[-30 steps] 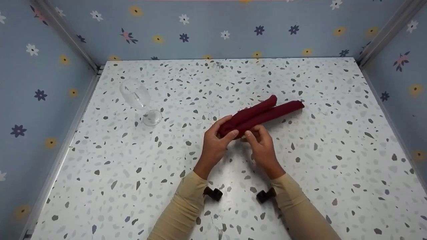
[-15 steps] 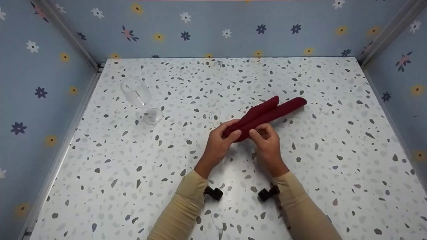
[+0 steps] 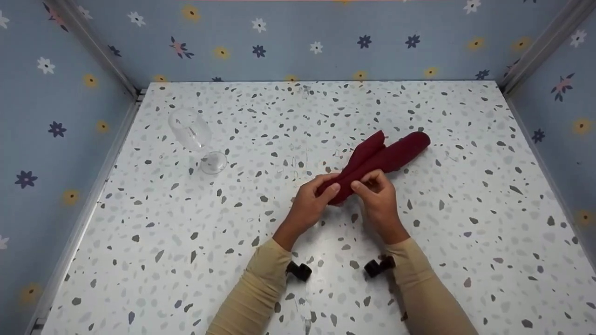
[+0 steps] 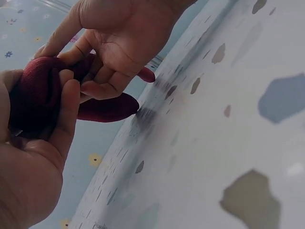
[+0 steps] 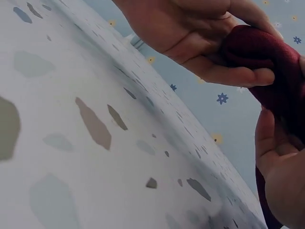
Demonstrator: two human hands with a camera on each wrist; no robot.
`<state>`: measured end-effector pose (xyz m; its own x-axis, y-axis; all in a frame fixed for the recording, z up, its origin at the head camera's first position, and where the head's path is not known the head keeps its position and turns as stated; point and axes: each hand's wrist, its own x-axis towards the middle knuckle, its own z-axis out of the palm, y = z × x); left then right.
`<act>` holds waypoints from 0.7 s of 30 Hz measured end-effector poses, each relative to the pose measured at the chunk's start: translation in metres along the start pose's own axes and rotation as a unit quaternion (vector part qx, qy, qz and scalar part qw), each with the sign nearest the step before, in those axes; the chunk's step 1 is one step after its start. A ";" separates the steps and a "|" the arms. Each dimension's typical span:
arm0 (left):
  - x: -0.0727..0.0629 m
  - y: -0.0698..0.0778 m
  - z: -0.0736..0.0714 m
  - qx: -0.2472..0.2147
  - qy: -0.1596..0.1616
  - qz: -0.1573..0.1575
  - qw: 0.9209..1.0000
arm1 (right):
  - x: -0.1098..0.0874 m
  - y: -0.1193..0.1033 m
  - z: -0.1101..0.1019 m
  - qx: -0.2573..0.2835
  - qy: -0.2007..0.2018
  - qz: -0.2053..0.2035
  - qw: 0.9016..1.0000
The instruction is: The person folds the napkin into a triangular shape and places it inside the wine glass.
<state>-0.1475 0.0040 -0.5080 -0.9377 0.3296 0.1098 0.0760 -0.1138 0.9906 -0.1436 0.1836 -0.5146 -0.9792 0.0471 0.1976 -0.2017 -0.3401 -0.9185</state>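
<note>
A dark red cloth [image 3: 393, 156], probably a napkin, is folded into a long bundle with two loose ends that point away to the far right. My left hand [image 3: 309, 202] grips its near end, thumb on top and the fingers partly hidden behind the fabric. Close beside it, my right hand [image 3: 379, 200] pinches the lower edge between thumb and fingers. In the left wrist view the gathered red cloth [image 4: 40, 86] bulges between both hands. The right wrist view shows its rounded folded end [image 5: 257, 47] held in the fingers.
A clear stemmed glass [image 3: 191, 132] is at the left of the speckled white table [image 3: 186, 279]. Blue flowered panels [image 3: 298, 42] enclose the back and both sides. A small black device [image 3: 300, 271] sits at each wrist.
Both hands have shifted slightly right and nearer with the cloth. The right end of the bundle has become fuller and rounder, and the upper flap has spread wider.
</note>
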 end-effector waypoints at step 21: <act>-0.001 -0.005 0.003 0.044 -0.011 -0.018 0.999 | 0.001 0.001 -0.006 -0.005 0.004 -0.029 1.000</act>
<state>-0.1461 0.0072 -0.5131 -0.9329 0.3526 0.0739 0.0716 -0.0195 0.9972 -0.1448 0.1891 -0.5176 -0.9659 0.0738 0.2481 -0.2585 -0.3262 -0.9093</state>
